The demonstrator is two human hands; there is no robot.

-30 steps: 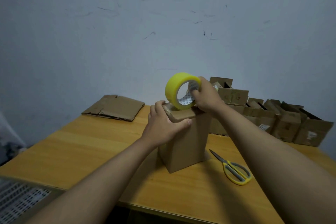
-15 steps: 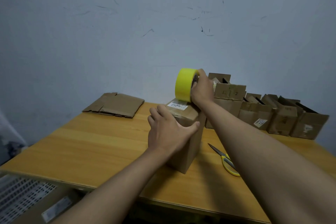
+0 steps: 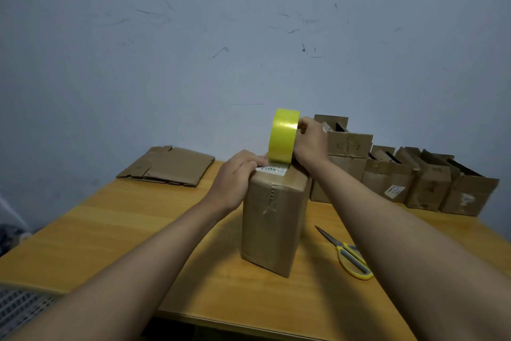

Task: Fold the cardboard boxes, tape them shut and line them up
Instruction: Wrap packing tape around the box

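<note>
Since half a second ago, the yellow tape roll has turned edge-on, its glossy band upright over the far end of the upright cardboard box, and the left hand has slid from gripping the box's near top corner to lying flat along its top left edge. That hand's fingers are straight, pressing down beside a white printed label on the lid. The right hand grips the roll from its right side, fingers curled around the rim. Matte brown and tall, the box stands near the middle of the smooth orange wooden table, with a creased seam running down its near face. Right of it lie scissors with yellow handles and grey blades. Against the scuffed blue-grey wall, a row of folded boxes lines the table's right rear. Flattened cardboard sheets lie at the left rear.
</note>
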